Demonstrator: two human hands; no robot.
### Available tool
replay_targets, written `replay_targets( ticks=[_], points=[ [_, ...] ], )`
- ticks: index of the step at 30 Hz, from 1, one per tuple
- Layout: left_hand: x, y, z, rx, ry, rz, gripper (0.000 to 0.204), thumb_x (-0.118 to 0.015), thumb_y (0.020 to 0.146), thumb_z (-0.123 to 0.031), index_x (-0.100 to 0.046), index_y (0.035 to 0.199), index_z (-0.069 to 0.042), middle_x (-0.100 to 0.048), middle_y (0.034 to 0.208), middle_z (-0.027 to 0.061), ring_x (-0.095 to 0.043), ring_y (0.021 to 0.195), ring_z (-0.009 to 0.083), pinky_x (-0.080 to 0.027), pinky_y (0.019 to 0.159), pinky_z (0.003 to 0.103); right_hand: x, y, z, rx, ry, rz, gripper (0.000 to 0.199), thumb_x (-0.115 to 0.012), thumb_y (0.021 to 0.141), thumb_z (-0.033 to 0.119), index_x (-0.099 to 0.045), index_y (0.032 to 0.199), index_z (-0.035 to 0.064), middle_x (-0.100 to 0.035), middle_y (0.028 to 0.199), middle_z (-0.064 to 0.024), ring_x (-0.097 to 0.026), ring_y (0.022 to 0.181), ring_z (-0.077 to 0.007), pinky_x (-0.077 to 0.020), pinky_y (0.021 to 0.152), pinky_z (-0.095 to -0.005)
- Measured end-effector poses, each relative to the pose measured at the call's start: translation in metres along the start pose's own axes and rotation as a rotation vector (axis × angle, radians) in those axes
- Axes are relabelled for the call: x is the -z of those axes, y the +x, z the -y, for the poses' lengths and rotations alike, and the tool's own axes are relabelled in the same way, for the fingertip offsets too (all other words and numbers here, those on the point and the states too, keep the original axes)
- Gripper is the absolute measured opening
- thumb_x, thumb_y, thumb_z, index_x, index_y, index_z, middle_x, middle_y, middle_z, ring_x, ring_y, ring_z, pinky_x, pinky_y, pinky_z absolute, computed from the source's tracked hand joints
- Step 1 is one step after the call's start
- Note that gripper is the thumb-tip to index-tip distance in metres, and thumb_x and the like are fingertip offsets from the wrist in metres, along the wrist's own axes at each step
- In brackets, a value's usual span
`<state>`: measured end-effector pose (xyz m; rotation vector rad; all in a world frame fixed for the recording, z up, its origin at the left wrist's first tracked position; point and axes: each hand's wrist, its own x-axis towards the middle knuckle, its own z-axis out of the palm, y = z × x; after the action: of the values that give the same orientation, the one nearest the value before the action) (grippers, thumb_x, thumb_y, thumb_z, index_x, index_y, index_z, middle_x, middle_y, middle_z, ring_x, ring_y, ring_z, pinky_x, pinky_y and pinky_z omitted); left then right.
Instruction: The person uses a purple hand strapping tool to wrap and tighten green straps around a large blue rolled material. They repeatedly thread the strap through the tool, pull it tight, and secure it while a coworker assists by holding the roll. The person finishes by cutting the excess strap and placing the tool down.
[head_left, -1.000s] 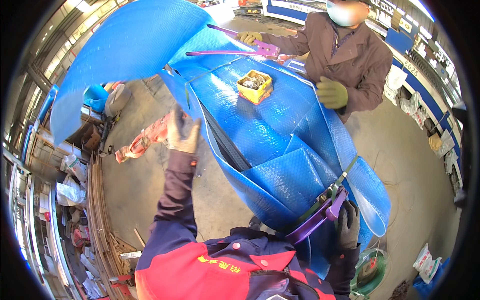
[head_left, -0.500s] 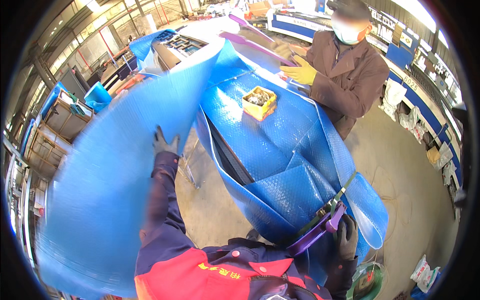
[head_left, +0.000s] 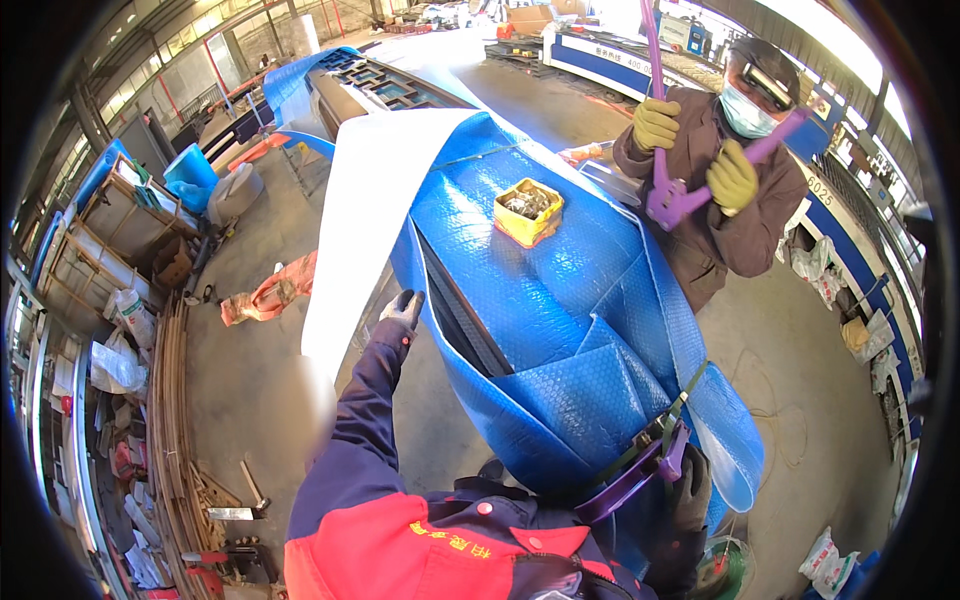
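My left hand (head_left: 403, 308) gripped the wrap (head_left: 560, 300) edge; its length ran ahead-right. My right hand (head_left: 690, 490) clutched the purple tool (head_left: 640, 475).

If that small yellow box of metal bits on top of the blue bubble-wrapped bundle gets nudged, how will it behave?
The small yellow box sits on the sloping, cushioned blue bubble wrap, so it would probably slide or tip rather than stay put. It looks open-topped and filled with metal pieces, so likely heavy for its size and apt to spill.
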<state>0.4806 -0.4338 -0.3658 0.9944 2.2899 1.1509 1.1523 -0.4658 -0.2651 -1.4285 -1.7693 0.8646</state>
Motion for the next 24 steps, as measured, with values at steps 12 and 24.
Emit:
replay_targets(
  ticks=[12, 24],
  points=[
    [-0.104, -0.287, -0.254, -0.976, 0.048, 0.707, 0.111, -0.086, 0.082, -0.05, -0.033, 0.157, 0.013, -0.041, 0.158, 0.0368, -0.044, 0.146, 0.0499, -0.039, 0.122, 0.049, -0.025, -0.01, 0.084, 0.596, 0.114, -0.099, 0.103, -0.088, 0.076, 0.054, -0.049, 0.15, -0.0065, -0.056, 0.146, -0.0286, -0.056, 0.135, -0.0438, -0.0414, 0.116, -0.0507],
    [-0.188, -0.333, -0.229, -0.923, -0.187, 0.961, 0.073, -0.079, 0.086, -0.031, -0.051, 0.145, 0.002, -0.054, 0.145, 0.0314, -0.053, 0.133, 0.049, -0.045, 0.115, 0.051, -0.057, 0.028, 0.13, 0.521, 0.064, -0.272, 0.025, -0.078, 0.081, -0.005, -0.07, 0.101, 0.0063, -0.073, 0.089, -0.0087, -0.071, 0.074, -0.0241, -0.0554, 0.069, -0.0345]
  ],
)
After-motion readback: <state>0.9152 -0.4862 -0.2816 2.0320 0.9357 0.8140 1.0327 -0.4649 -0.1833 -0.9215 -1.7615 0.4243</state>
